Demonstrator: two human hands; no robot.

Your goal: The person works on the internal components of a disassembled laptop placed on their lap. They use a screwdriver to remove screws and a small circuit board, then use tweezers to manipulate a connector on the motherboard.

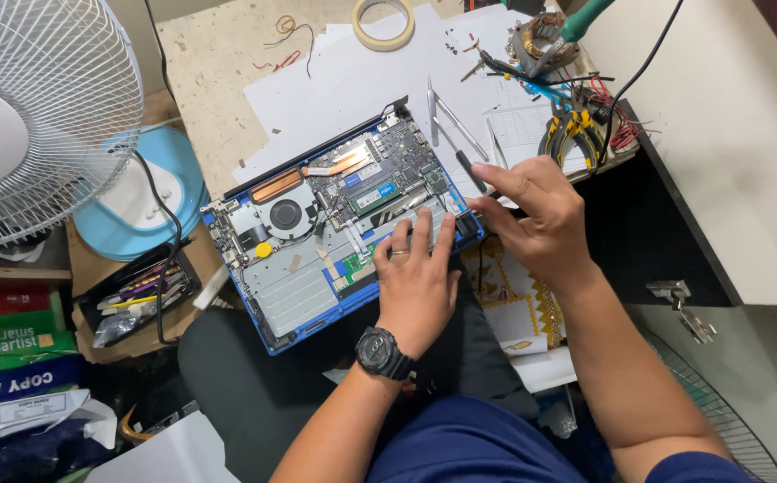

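— That big white fan (21,116) fills the left side, doesn't it? What's the person working on?

— A blue laptop (335,228), lying face down across their lap and the edge of the bench (218,80), over sheets of white paper (335,85). The bottom cover is already off, by the look of it: you can see the board, the round cooling fan (286,215), a copper heat pipe (339,165) and a memory stick (373,194) all bare.

— So it's opened up. Anything taken out yet?

— Hard to say. The lower half is mostly bare grey metal, so I'd guess the battery is out, but I can't be sure. The board and cooler look to be in place.

— And the hands?

— The left hand (415,277), with the watch, lies flat and open on the laptop's lower right part, fingers spread, pressing it steady. The right hand (536,215) sits at the laptop's right edge, fingers pinched together; a dark screwdriver handle (471,170) shows just beside the fingertips, but I can't tell whether it is gripped.

— Tools nearby?

— Yellow-handled pliers (572,130) and tweezers (460,125) on the paper above the right hand, a tape roll (383,22) further up, a few small screws (451,45) beside it.
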